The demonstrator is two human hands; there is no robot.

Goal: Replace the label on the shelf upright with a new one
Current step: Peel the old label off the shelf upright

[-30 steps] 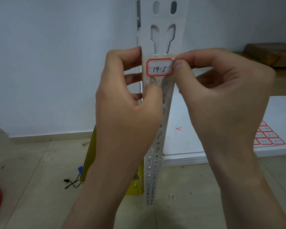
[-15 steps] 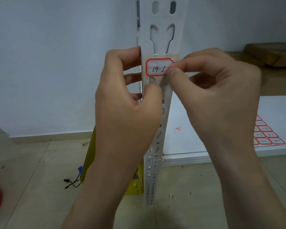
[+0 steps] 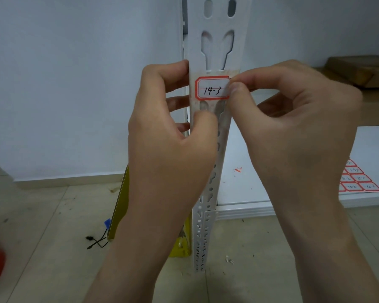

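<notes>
Grips upright [image 3: 217, 51] with left hand [image 3: 169, 145], fingers curled behind, thumb pressed on its front. Pinches right edge of label [image 3: 212, 87] with right hand [image 3: 293, 127], thumb and forefinger tips meeting. Forearms raised from below.

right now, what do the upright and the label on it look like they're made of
The upright looks like sheet metal with a matte white painted coat: thin, flat, with cleanly punched slots and keyholes. The label looks like matte white paper with a printed red border; handwritten ink sits on it. Plain or coated paper, I cannot tell.
</notes>
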